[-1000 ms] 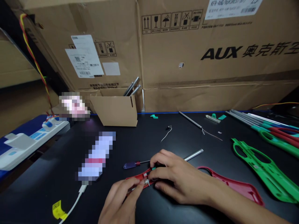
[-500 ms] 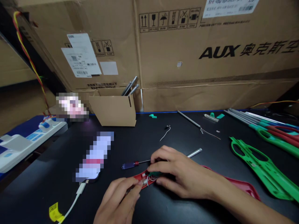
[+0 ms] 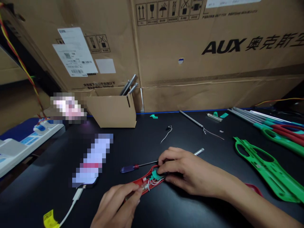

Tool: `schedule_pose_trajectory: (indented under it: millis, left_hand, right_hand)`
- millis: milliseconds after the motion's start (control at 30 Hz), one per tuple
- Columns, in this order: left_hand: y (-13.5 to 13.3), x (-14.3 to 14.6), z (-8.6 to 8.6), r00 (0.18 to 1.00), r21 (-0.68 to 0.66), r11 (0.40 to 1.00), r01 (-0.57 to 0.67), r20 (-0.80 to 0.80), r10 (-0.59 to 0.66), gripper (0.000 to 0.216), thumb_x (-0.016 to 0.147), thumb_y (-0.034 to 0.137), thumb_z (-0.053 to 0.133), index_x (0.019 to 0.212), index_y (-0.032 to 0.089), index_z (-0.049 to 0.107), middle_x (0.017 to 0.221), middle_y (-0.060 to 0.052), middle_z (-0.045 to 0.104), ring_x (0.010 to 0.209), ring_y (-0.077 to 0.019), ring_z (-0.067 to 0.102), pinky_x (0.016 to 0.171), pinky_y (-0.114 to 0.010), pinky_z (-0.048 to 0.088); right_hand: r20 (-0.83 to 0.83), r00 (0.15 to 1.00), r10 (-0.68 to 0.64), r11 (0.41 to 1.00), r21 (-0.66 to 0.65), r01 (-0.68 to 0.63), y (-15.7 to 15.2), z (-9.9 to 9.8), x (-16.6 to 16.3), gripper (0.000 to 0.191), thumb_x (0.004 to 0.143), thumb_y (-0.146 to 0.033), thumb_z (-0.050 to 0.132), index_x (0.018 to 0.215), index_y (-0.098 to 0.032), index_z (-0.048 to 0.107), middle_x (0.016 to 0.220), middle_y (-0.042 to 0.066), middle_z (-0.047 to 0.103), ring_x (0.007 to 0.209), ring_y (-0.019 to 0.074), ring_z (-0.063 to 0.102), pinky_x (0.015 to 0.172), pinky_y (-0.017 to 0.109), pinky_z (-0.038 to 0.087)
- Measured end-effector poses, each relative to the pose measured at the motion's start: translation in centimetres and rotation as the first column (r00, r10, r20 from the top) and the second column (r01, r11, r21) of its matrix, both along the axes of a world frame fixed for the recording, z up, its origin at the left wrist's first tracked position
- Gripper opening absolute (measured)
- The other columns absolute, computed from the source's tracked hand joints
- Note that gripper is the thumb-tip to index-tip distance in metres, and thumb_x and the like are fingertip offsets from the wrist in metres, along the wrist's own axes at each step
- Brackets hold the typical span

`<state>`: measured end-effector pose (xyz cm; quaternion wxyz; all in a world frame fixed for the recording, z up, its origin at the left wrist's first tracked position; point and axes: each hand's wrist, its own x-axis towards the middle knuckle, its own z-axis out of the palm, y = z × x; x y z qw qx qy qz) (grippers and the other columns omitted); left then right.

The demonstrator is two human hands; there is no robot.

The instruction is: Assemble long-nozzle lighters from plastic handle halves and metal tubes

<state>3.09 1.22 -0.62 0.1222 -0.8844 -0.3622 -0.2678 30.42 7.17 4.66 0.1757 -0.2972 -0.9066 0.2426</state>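
Note:
A red plastic handle shell (image 3: pixel 140 181) lies tilted between my hands, its inside facing up. Within it are white wires (image 3: pixel 156 182), a small metal-coloured fitting (image 3: pixel 145 186) and a teal piece (image 3: pixel 155 175). My left hand (image 3: pixel 116 204) is closed on the shell's near left end, thumb and forefinger pinched by the fitting. Over the right end my right hand (image 3: pixel 187 169) curls, its fingertips against the teal piece and the wires. That hand hides the far end of the shell. A metal tube (image 3: pixel 199 151) sticks out beyond its knuckles.
A purple-handled screwdriver (image 3: pixel 129 168) lies just behind the shell. Green shell halves (image 3: pixel 263 171) and several handled rods (image 3: pixel 247 118) are on the right. Another red shell part (image 3: pixel 254 189) shows past my forearm. A small carton (image 3: pixel 116 110), a phone (image 3: pixel 91 163) and a power strip (image 3: pixel 28 142) stand left.
My right hand has shifted right along the shell, uncovering the teal piece and more wires. My right forearm now covers more of the other red part. The view has moved slightly.

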Motion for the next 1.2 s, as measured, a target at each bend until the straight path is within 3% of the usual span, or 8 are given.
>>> schedule_pose_trajectory:
  millis: [167,500,700,833,1000,1200]
  left_hand:
    - [0.2,-0.3,0.1,1.0,0.033,0.999,-0.013,-0.024,0.014,0.027,0.088,0.013,0.057,0.109,0.024,0.07,0.095,0.0,0.076,0.081,-0.0123,0.07,0.074,-0.018,0.056]
    - [-0.3,-0.5,-0.5,1.0,-0.047,0.999,-0.01,0.013,0.011,0.037,0.084,0.007,0.057,0.115,0.023,0.067,0.104,-0.003,0.072,0.089,-0.0144,0.068,0.079,-0.021,0.056]
    - [0.0,0.3,0.9,0.988,-0.023,1.0,-0.016,-0.153,0.013,0.06,0.074,0.0,0.043,0.124,0.026,0.063,0.104,-0.003,0.073,0.081,-0.0156,0.069,0.068,-0.021,0.058]
    - [-0.2,0.9,1.3,0.978,-0.064,0.998,-0.016,-0.206,0.003,0.063,0.07,-0.003,0.04,0.125,0.021,0.061,0.107,-0.006,0.072,0.088,-0.0164,0.069,0.077,-0.021,0.059]
    - [-0.2,1.3,1.0,0.978,-0.07,0.997,-0.009,-0.207,-0.006,0.056,0.076,-0.001,0.041,0.126,0.016,0.059,0.11,-0.007,0.07,0.091,-0.0176,0.068,0.085,-0.023,0.058]
    - [0.1,2.1,0.5,0.982,-0.073,0.996,-0.044,-0.188,0.03,0.058,0.074,0.0,0.046,0.128,0.015,0.057,0.1,-0.007,0.068,0.077,-0.0167,0.064,0.071,-0.022,0.059]
  right_hand:
    - [-0.01,1.0,0.003,0.999,0.037,-0.003,-0.1,0.4,0.2,0.018,0.093,-0.015,0.058,0.104,-0.023,0.07,0.108,0.004,0.063,0.095,0.016,0.057,0.09,0.03,0.043]
    - [-0.006,1.0,0.02,0.998,0.064,-0.02,-0.1,0.1,0.1,0.018,0.092,-0.01,0.056,0.095,-0.02,0.071,0.099,0.004,0.063,0.087,0.0153,0.055,0.085,0.029,0.043]
    - [0.02,0.998,0.052,0.995,0.086,-0.054,-0.3,0.0,-0.1,0.025,0.092,-0.008,0.052,0.1,-0.021,0.071,0.098,0.004,0.064,0.085,0.0155,0.055,0.081,0.028,0.043]
    - [0.053,0.996,0.069,0.99,0.124,-0.075,-0.4,0.0,-0.6,0.022,0.092,-0.01,0.053,0.098,-0.021,0.071,0.096,0.004,0.064,0.082,0.0155,0.054,0.078,0.028,0.043]
    - [0.036,0.997,0.068,0.994,0.083,-0.071,-0.4,0.0,-1.4,0.019,0.088,-0.007,0.055,0.096,-0.018,0.069,0.092,0.004,0.066,0.084,0.0167,0.057,0.08,0.028,0.044]
    - [-0.04,0.998,0.052,0.998,-0.024,-0.052,0.0,0.1,-1.6,0.021,0.085,-0.002,0.058,0.095,-0.017,0.068,0.087,0.003,0.068,0.084,0.0157,0.06,0.082,0.027,0.045]
